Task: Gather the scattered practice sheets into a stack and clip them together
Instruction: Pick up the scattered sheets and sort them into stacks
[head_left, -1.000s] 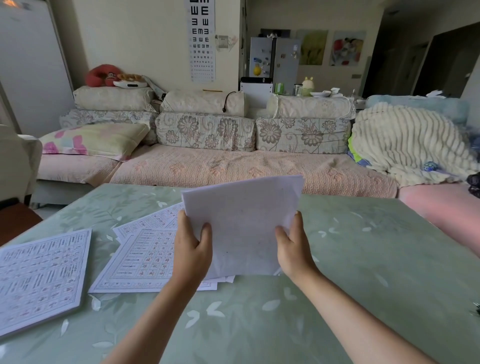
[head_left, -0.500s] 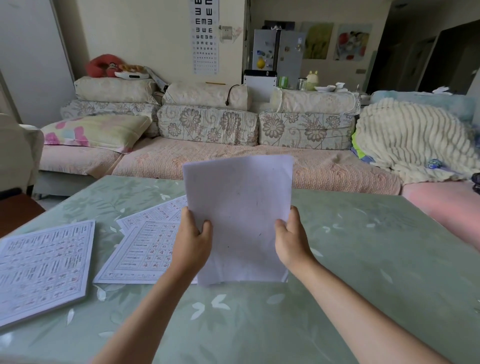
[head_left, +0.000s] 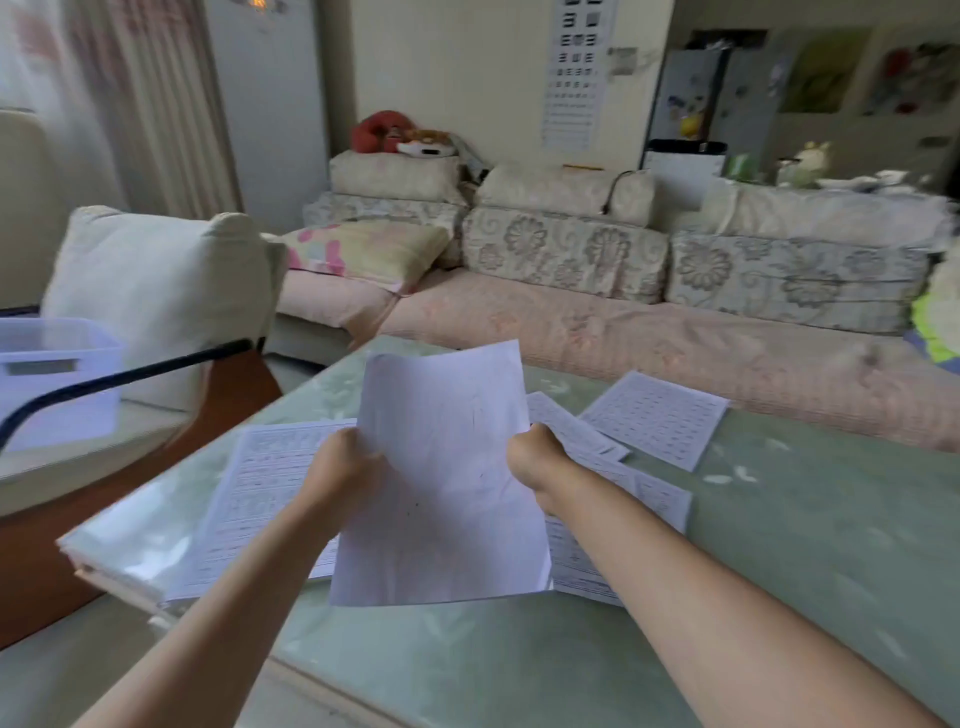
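Observation:
I hold a thin stack of white practice sheets (head_left: 447, 478) upright over the green table (head_left: 805, 561), blank backs toward me. My left hand (head_left: 343, 467) grips its left edge and my right hand (head_left: 535, 457) grips its right edge. More printed sheets lie flat on the table: a sheet or pile at the left (head_left: 260, 499) under my left forearm, overlapping sheets (head_left: 613, 499) behind my right hand, and a single sheet (head_left: 654, 418) farther right. No clip is in view.
The table's left corner (head_left: 88, 551) is close to my left arm. Beyond it stand a cream chair (head_left: 156, 291) and a clear plastic box (head_left: 52, 374) on a glass-topped side table. A long sofa (head_left: 623, 332) runs along the table's far side.
The view has swung to the left, so the table's left corner and the chair now show. The held sheets sit lower and more upright, and both hands have tightened on their side edges.

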